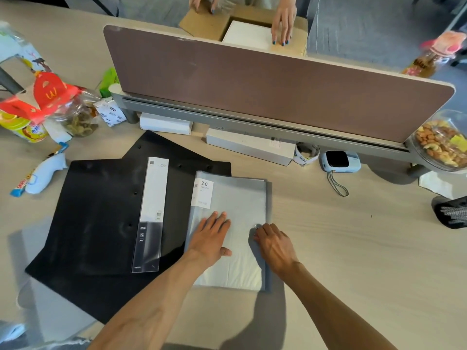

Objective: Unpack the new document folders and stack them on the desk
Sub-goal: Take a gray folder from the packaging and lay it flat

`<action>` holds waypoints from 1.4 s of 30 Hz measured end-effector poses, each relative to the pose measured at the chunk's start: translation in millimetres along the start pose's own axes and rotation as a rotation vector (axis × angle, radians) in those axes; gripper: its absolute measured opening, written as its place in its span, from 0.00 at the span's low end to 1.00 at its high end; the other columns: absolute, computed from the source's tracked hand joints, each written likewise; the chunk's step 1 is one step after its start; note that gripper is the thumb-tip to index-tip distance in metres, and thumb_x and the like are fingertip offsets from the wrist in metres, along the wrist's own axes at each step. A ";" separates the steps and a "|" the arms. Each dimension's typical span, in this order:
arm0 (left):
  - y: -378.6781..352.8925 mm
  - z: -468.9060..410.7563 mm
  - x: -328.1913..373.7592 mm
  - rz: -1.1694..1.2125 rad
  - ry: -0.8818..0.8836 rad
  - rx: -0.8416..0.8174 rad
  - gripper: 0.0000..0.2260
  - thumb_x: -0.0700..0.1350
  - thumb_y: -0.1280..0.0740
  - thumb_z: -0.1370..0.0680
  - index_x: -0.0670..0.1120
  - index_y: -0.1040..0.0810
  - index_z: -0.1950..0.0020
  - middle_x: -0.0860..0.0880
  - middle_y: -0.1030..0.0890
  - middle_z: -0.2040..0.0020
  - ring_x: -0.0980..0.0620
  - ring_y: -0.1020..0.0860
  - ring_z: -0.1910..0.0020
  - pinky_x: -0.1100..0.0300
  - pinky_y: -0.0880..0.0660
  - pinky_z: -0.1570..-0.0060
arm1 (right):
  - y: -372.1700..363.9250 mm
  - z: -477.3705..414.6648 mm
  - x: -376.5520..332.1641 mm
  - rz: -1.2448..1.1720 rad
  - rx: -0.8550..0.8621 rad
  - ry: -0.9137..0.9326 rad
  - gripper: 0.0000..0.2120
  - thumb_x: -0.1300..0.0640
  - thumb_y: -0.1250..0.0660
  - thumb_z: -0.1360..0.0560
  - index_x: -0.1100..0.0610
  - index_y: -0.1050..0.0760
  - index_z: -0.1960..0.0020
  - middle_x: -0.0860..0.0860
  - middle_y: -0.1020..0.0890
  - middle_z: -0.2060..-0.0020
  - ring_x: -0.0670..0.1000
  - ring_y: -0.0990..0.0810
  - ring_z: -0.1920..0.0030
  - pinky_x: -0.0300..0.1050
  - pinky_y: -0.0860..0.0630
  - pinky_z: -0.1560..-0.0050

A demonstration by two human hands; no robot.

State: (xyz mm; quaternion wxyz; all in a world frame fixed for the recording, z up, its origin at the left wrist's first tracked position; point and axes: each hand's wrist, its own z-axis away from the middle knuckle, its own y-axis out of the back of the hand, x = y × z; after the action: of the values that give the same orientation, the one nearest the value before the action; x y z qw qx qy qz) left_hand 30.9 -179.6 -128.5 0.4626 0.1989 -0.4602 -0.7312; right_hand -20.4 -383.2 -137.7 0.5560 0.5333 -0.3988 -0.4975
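A grey translucent pocket folder (242,198) with a "20" label lies flat on the desk in front of me, still in clear wrapping. My left hand (211,239) rests flat on its cover, fingers spread. My right hand (274,245) pinches the clear wrapping at the folder's right side. To the left, black folders (101,210) lie overlapping, the top one bearing a white and clear spine label (151,210). More clear wrapping (53,314) lies under them at the lower left.
A brown desk divider (252,79) runs across the back. White boxes (249,145), a tape roll (306,152) and a small blue device (340,161) sit below it. Snacks (38,107) crowd the left; a nut tub (442,142) stands right. Another person's hands (283,26) handle a cardboard box beyond.
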 end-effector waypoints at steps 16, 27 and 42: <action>37.3 42.9 -30.8 1.230 0.463 0.244 0.38 0.39 0.28 0.29 0.46 0.44 0.24 0.44 0.30 0.31 0.44 0.29 0.33 0.52 0.31 0.35 | 45.4 11.8 -18.8 -1.033 -0.041 -0.877 0.18 0.66 0.38 0.26 0.59 0.25 0.37 0.56 0.19 0.44 0.54 0.22 0.46 0.43 0.26 0.44; 50.1 23.6 20.6 1.635 0.235 -0.064 0.13 0.41 0.37 0.19 0.43 0.28 0.35 0.44 0.20 0.42 0.48 0.20 0.48 0.51 0.23 0.47 | 76.3 96.8 15.0 -1.256 0.276 -1.163 0.11 0.68 0.39 0.26 0.54 0.24 0.56 0.52 0.20 0.67 0.50 0.23 0.64 0.40 0.28 0.64; 10.9 -78.0 232.0 0.963 0.127 -0.188 0.18 0.51 0.37 0.24 0.46 0.27 0.37 0.41 0.21 0.42 0.39 0.19 0.44 0.44 0.20 0.47 | 59.9 215.1 198.2 -1.021 0.434 -1.363 0.17 0.62 0.39 0.22 0.60 0.26 0.34 0.61 0.18 0.43 0.59 0.20 0.42 0.46 0.28 0.41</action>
State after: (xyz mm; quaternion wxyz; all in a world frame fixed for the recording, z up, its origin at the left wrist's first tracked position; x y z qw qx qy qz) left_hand -22.2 -418.8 -126.7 0.7911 -0.0350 -0.4027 -0.4591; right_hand -185.2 -623.2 -71.4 -0.2071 0.3273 -0.4425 -0.8088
